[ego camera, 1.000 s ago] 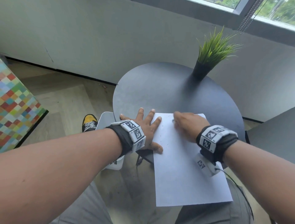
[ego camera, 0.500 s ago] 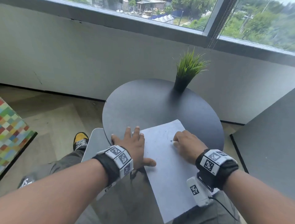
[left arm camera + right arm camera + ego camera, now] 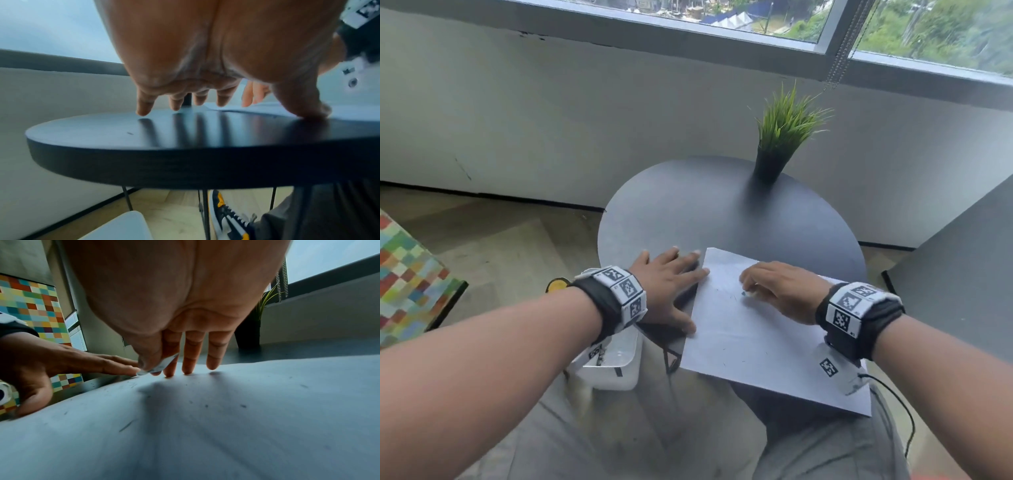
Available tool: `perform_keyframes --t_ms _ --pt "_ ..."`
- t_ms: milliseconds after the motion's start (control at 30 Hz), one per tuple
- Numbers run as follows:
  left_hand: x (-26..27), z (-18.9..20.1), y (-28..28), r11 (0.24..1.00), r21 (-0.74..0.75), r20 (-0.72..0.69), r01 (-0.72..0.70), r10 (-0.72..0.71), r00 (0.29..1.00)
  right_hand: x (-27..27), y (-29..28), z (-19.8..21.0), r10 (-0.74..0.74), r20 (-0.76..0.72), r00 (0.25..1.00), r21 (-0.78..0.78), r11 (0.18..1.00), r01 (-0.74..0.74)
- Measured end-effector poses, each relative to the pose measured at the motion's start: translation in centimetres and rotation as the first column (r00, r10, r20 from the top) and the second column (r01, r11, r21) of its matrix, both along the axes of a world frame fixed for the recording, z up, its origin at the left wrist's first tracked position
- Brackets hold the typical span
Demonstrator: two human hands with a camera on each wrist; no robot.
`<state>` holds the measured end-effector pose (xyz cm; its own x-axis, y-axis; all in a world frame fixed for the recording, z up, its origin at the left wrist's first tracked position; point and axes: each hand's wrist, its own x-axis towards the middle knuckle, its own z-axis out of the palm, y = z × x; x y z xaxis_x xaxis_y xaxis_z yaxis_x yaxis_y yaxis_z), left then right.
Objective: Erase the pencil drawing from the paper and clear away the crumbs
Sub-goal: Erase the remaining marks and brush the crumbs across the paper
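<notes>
A white sheet of paper (image 3: 750, 335) lies on the round black table (image 3: 688, 212), its near part hanging over the table's edge. Dark eraser crumbs (image 3: 205, 405) are scattered over the paper (image 3: 246, 418). My right hand (image 3: 774, 291) rests on the sheet and pinches a small white eraser (image 3: 158, 366) between thumb and forefinger, its tip on the paper. The eraser (image 3: 748, 293) barely shows in the head view. My left hand (image 3: 671, 284) lies flat with spread fingers at the paper's left edge, the thumb (image 3: 304, 104) pressing near that edge.
A potted green plant (image 3: 780, 137) stands at the table's far side. A white bin (image 3: 613, 363) sits on the floor under my left wrist. A grey panel (image 3: 962, 274) is at the right, a multicoloured block (image 3: 407, 281) at the left. My shoe (image 3: 226, 214) is below the table.
The head camera has tilted up, showing more window. The paper has turned, its far corner now pointing away. Both hands keep their places on the sheet.
</notes>
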<state>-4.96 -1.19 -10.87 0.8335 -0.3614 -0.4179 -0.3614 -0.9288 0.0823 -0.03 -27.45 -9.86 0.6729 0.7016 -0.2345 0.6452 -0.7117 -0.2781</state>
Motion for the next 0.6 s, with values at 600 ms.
perform_keyframes --t_ms 600 --pt "2.3 -1.4 -0.9 0.997 0.048 -0.066 0.058 -0.055 0.996 -1.7 6.0 -0.5 0.255 0.065 0.965 -0.153 0.958 -0.243"
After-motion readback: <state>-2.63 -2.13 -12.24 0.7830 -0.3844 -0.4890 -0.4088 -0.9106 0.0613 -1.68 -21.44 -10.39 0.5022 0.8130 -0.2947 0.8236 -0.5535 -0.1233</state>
